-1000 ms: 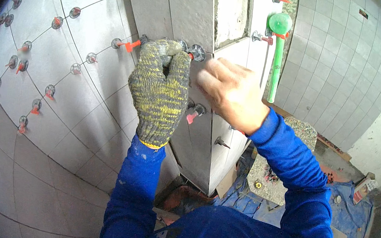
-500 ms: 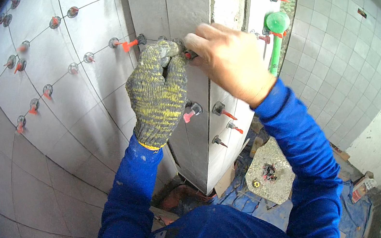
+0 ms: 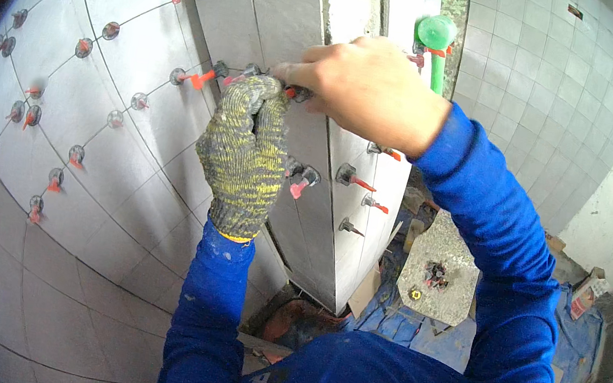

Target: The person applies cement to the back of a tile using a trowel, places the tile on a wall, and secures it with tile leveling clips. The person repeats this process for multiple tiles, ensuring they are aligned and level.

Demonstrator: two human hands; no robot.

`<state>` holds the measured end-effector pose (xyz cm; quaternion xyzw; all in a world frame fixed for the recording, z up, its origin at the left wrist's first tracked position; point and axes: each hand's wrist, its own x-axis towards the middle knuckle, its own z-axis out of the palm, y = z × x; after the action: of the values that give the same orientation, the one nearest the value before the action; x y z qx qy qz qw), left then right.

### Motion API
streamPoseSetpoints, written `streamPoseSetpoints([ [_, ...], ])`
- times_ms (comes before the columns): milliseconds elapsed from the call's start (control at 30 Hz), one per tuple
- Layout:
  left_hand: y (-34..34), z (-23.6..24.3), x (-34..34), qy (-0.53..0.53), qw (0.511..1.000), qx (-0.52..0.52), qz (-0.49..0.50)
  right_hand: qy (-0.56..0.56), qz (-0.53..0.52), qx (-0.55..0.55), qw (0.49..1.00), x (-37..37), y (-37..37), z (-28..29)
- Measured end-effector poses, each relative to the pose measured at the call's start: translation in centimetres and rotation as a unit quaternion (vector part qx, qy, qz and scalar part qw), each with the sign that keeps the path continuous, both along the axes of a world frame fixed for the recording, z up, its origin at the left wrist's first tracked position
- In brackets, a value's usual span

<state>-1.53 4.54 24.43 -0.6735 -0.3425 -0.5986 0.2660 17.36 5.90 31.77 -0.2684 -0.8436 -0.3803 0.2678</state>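
My left hand (image 3: 245, 155), in a grey-and-yellow knitted glove, is raised against a grey wall tile (image 3: 288, 13) beside an outer corner. Its fingers are curled and pressed together; whatever they hold is hidden. My bare right hand (image 3: 372, 87) reaches in from the right, with thumb and fingers closed around a black-and-red tile leveler (image 3: 293, 93) right at the gloved fingertips. Only part of that leveler shows. Just left of the glove, a leveler with an orange-red handle (image 3: 201, 80) sits at a tile joint. Another with a pink handle (image 3: 299, 187) sits below, right of the glove.
Several more levelers (image 3: 84, 47) dot the joints of the light wall tiles at left. A green tool with a round head (image 3: 436, 32) stands beyond the corner. Below, a speckled stool-like top (image 3: 443, 250) bears small parts above a blue sheet (image 3: 390, 321) with debris.
My right hand has turned and flattened slightly, its fingers lower around the leveler. Both hands stay together at the same joint, while the whole view has shifted a little.
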Motion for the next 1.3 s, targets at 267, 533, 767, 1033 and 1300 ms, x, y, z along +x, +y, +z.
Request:
streamPoseSetpoints([
  [267, 0.0, 0.0, 0.6, -0.055, 0.998, 0.003, -0.02, 0.151, 0.064, 0.093, 0.982, -2.1, 0.9, -4.6],
  [533, 0.2, 0.1, 0.4, -0.036, 0.999, 0.007, -0.017, 0.185, 0.105, -0.039, 0.976, -1.0, -1.6, -5.5],
  [767, 0.2, 0.1, 0.3, -0.04, 0.998, -0.018, -0.034, -0.04, -0.042, 0.014, 0.998, -0.6, -0.2, 1.4],
  [1033, 0.2, 0.1, 0.4, -0.067, 0.996, -0.026, -0.053, 0.142, 0.063, 0.022, 0.988, -1.4, 0.5, -2.6],
  [1300, -0.1, 0.5, 0.8, -0.071, 0.996, -0.024, -0.055, 0.172, 0.13, 0.042, 0.976, -2.0, -0.3, -7.3],
])
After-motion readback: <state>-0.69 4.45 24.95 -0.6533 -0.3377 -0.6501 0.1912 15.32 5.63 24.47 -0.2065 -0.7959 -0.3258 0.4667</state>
